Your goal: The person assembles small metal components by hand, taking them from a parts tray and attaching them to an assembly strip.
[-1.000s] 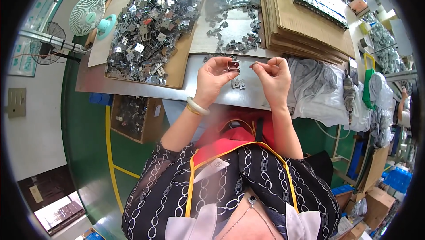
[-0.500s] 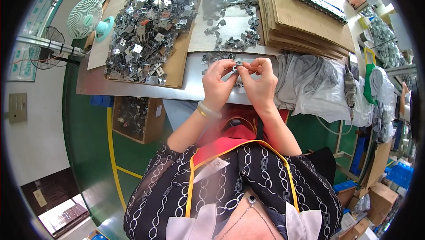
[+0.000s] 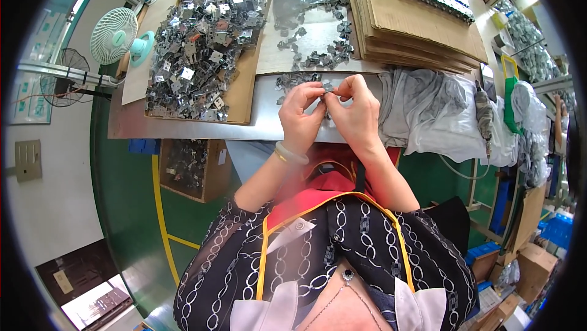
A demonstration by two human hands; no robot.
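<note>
Left hand: my left hand (image 3: 301, 118) is raised over the near edge of the table, fingers curled in, thumb and forefinger pinching a small metal part (image 3: 328, 87) from its left side.
Right hand: my right hand (image 3: 358, 114) meets the left one, fingertips pressed together on the same small metal part from the right; the two hands touch at the fingertips.
Small metal part: it sits between my two sets of fingertips, held above the metal table (image 3: 183, 124), mostly hidden by my fingers, so I cannot tell its exact shape.
Wrist: a pale bracelet (image 3: 291, 154) circles my left wrist.
Loose parts: a scatter of dark metal pieces (image 3: 318, 59) lies on a cardboard sheet just beyond my hands.
Big pile: a heap of shiny metal pieces (image 3: 202, 31) fills a cardboard tray far to the left.
Stack: a pile of flat cardboard sheets (image 3: 416, 22) lies far to the right.
Cloth: a crumpled grey cloth (image 3: 428, 108) rests on the table just right of my right hand.
Fan: a small green fan (image 3: 116, 34) stands at the far left corner.
Box: a cardboard box of metal pieces (image 3: 189, 166) sits under the table, left of my arm.
</note>
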